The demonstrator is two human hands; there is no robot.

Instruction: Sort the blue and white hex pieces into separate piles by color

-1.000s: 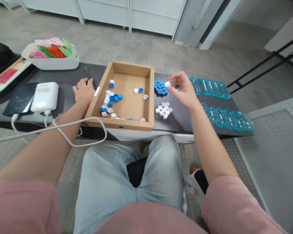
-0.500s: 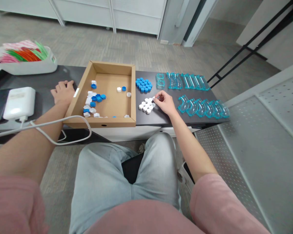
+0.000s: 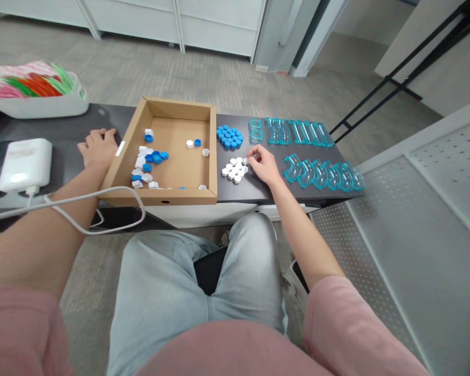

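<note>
At the right edge of a cluster of white hexagonal pieces (image 3: 234, 171), my right hand (image 3: 262, 163) pinches one white hexagonal piece (image 3: 246, 162) between thumb and fingertips. A tight group of blue hexagonal pieces (image 3: 230, 137) lies just behind the white ones. My left hand (image 3: 98, 148) rests flat on the dark table, fingers stretched, left of the cardboard box (image 3: 190, 197). Inside the box, loose blue and white pieces (image 3: 156, 156) gather mostly along the left side, with a few near the right wall.
Clear teal plastic parts stand in rows at the right: curved ones (image 3: 321, 174) in front, straight ones (image 3: 311, 132) behind. A white power adapter (image 3: 25, 164) with a looping cable (image 3: 119, 230) lies at the left. Behind it sits a white basket (image 3: 47, 107) of coloured strips.
My right hand stays at the edge of the white cluster, its fingers on the piece there. My left hand keeps its place. The whole view shifts slightly.
</note>
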